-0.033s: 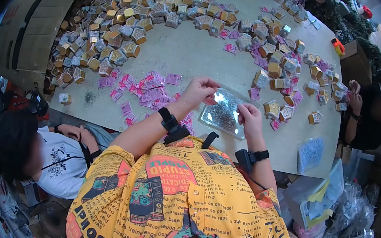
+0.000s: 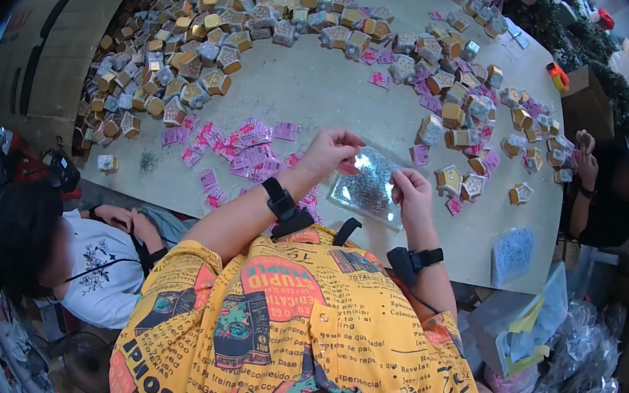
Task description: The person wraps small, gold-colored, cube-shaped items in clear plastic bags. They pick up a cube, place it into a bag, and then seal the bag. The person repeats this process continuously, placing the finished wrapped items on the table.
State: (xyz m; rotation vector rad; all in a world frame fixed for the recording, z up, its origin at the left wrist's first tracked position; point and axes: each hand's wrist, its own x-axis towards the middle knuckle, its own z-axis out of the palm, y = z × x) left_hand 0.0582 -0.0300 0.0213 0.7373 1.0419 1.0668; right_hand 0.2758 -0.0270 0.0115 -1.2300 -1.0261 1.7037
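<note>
Just in front of me a shallow clear tray lies on the table, with many small silvery pieces in it. My left hand hovers at the tray's left side, its thumb and fingers drawn together. Opposite it, over the right edge, my right hand is closed in a pinch. Whatever either hand holds is too small to make out. Pink printed cards are spread on the table left of my left hand. To the right of my right hand sit gold-and-glitter five-sided ornaments.
A large heap of similar ornaments spills from a cardboard box at the left. A bag of pale strands lies near the right edge. One person sits at my left, another works at the right.
</note>
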